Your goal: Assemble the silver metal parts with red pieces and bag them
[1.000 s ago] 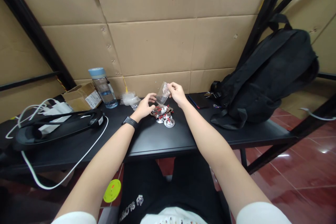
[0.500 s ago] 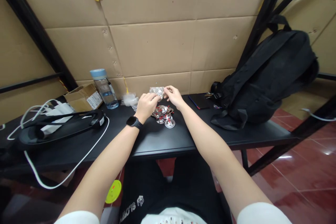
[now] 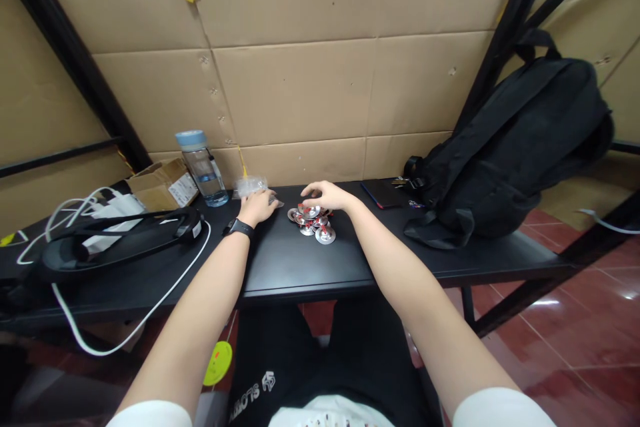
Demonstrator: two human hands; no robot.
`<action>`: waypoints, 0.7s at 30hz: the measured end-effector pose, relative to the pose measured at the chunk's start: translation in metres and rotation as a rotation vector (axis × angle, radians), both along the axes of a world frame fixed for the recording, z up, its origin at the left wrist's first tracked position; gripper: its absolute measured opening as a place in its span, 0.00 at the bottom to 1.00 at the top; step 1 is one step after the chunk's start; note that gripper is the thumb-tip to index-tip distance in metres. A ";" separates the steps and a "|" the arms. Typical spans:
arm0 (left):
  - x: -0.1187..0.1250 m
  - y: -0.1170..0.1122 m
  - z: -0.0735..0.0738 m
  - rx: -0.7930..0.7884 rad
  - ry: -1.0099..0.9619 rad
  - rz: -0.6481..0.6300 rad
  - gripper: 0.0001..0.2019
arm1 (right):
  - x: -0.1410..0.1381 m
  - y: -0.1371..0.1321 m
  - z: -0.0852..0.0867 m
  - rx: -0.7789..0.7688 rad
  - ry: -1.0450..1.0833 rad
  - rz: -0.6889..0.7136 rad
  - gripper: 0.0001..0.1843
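On the black tabletop [image 3: 300, 267] lies a pile of small silver finger cymbals [image 3: 325, 235] with red loops. My right hand [image 3: 327, 195] hovers over the back of this pile, its fingers curved and thumb apart, with nothing visibly held. To the left, my left hand [image 3: 257, 205], with a black watch [image 3: 239, 227] on the wrist, rests on clear plastic bags [image 3: 250, 185]. Its fingers are stretched out over the plastic, and the fingertips partly cover it.
A water bottle [image 3: 204, 170] and an opened cardboard box [image 3: 163, 185] stand at the back left. Nearer are a black headset-like strap [image 3: 115, 260] and a white cable [image 3: 165, 310]. A dark notebook [image 3: 383, 193] and a black backpack [image 3: 520, 140] are on the right.
My left hand has moved left, away from the pile, onto the plastic bags. The clear bag that was between my hands has gone from there. My right hand has lowered toward the cymbals.
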State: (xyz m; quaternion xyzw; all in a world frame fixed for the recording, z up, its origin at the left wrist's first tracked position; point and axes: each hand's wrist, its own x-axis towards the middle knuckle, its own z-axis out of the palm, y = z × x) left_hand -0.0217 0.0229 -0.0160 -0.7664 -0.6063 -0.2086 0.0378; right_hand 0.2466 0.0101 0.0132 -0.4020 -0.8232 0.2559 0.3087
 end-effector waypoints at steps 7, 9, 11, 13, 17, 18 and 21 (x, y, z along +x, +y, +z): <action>0.034 -0.008 0.008 0.098 -0.200 -0.294 0.14 | -0.003 -0.007 0.002 0.043 -0.276 0.028 0.23; 0.041 -0.011 0.009 0.111 -0.216 -0.322 0.14 | -0.001 -0.005 0.001 0.071 -0.287 0.001 0.24; 0.043 -0.013 0.010 0.111 -0.217 -0.331 0.13 | 0.002 -0.004 0.002 0.086 -0.300 -0.014 0.24; 0.042 -0.013 0.010 0.085 -0.224 -0.334 0.13 | 0.006 -0.002 0.002 0.091 -0.301 -0.026 0.22; 0.039 -0.011 0.005 -0.008 -0.255 -0.356 0.16 | 0.014 0.002 0.002 0.057 -0.250 -0.119 0.19; 0.041 -0.011 0.003 -0.035 -0.253 -0.372 0.19 | 0.016 0.003 0.001 0.039 -0.243 -0.149 0.18; 0.052 -0.013 -0.008 -0.120 -0.236 -0.432 0.24 | 0.022 0.008 -0.002 -0.018 -0.276 -0.208 0.11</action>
